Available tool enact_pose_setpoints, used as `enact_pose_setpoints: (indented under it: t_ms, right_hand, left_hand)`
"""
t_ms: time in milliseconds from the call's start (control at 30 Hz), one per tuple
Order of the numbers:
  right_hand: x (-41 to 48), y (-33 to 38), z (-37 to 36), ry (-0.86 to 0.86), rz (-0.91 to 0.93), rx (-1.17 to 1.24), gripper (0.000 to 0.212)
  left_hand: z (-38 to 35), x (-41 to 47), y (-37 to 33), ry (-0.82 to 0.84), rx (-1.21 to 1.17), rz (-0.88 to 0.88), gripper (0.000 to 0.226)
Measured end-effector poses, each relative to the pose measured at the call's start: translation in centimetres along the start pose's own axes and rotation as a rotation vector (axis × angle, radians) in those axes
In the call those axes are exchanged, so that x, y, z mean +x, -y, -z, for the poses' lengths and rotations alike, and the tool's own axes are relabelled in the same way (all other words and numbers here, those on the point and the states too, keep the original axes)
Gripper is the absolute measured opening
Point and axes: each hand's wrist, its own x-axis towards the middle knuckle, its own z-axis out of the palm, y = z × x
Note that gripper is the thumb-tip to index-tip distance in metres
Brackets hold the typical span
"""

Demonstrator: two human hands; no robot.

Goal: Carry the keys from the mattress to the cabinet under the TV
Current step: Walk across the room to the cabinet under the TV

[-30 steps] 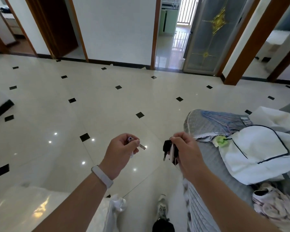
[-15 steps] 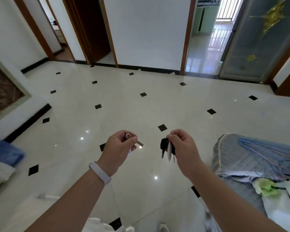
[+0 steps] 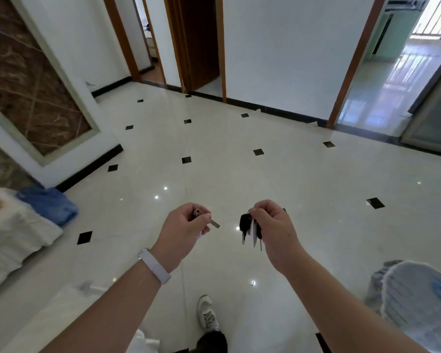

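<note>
1. Both bare forearms are held out in front of the body, above a glossy cream tiled floor (image 3: 278, 179) set with small black diamond insets.
2. The left hand (image 3: 182, 229) is curled into a loose fist; a single small key (image 3: 214, 223) is pinched between thumb and forefinger, its metal blade pointing out to the right.
3. A pale wristband (image 3: 154, 266) is worn on the left wrist.
4. The right hand (image 3: 275, 229) is closed, its fingers (image 3: 261, 209) bent down over the top of a key bunch (image 3: 250, 229).
5. The bunch is seen hanging below the fingers: a black fob, a white tag and thin metal blades dangling free.
6. The two hands are kept apart, with a gap of floor showing between them.
7. A grey quilted mattress edge (image 3: 415, 296) is visible at the lower right, well apart from the keys.
8. Folded white and blue bedding (image 3: 23, 225) lies at the left by the wall.
9. One sneaker (image 3: 208, 314) is planted on the floor below the hands.
</note>
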Motion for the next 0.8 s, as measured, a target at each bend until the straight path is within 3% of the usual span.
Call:
enact_pose_setpoints:
  t_ms: [367, 500, 800]
  right_hand:
    - [15.9, 2.4, -10.8, 0.035, -0.003, -0.138, 0.027]
    - [20.8, 4.1, -16.4, 0.083, 0.028, -0.121, 0.016]
    - [28.2, 4.2, -26.4, 0.234, 0.008, -0.19, 0.017]
  left_hand:
    - [8.1, 16.7, 0.1, -0.082, -0.059, 0.024, 0.006]
    - [12.5, 21.8, -0.8, -0.11, -0.062, -0.014, 0.007]
    - [21.4, 27.3, -0.3, -0.274, -0.055, 0.022, 0.008]
